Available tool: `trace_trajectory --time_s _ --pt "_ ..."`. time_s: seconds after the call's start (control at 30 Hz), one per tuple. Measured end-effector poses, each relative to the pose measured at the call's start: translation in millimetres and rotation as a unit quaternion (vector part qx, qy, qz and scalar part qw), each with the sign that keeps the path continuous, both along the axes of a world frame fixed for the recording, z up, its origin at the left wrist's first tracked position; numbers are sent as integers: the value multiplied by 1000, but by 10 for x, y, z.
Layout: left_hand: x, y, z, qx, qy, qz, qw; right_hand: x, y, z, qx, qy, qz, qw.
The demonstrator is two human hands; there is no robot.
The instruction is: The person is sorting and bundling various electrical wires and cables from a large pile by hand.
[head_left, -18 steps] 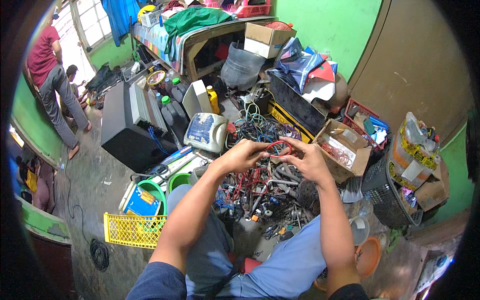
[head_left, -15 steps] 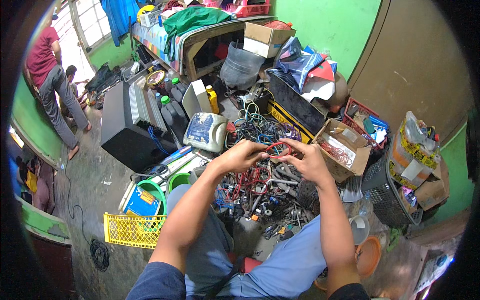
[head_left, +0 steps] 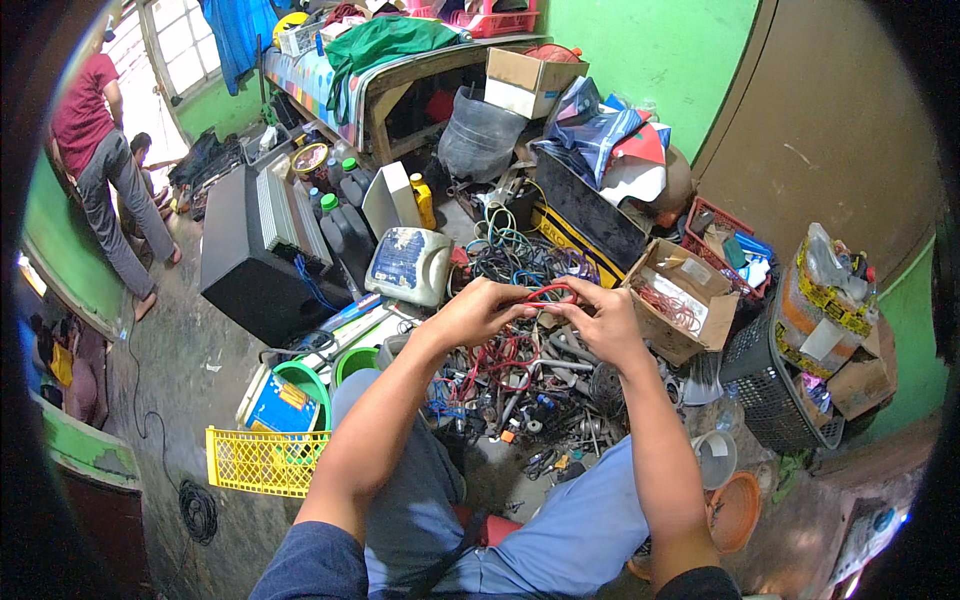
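The left hand and right hand pinch a looped red wire; a jerrycan sits at the left's ten o'clock, a cardboard box at the right's three.

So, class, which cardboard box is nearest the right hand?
The open box holding reddish wire, just to the right of the right hand; the other boxes stand farther back or farther right.

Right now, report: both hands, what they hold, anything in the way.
Left hand and right hand pinching opposite sides of red loop. Wire tangle beyond, loose parts below; neither blocks the hands.
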State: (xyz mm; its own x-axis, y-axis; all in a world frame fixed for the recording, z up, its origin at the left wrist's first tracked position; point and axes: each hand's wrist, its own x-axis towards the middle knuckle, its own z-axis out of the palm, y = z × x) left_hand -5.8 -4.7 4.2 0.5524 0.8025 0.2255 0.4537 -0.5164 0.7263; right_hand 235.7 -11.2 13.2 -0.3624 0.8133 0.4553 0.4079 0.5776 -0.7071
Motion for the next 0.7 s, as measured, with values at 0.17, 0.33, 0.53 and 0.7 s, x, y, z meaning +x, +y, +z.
trace_trajectory --time_s 0.17,0.33,0.53,0.7 --pt "1 -8 -57 51 -57 -5 997 -13 -25 13 26 -18 -6 999" --pt "19 -31 25 31 -17 4 999 -26 -27 1 99 -42 -4 994" --pt "-19 3 -81 54 1 0 999 -46 -35 -21 103 -77 -10 992" --pt "-3 -8 -22 30 23 13 999 -21 -13 -93 82 -99 -18 992"
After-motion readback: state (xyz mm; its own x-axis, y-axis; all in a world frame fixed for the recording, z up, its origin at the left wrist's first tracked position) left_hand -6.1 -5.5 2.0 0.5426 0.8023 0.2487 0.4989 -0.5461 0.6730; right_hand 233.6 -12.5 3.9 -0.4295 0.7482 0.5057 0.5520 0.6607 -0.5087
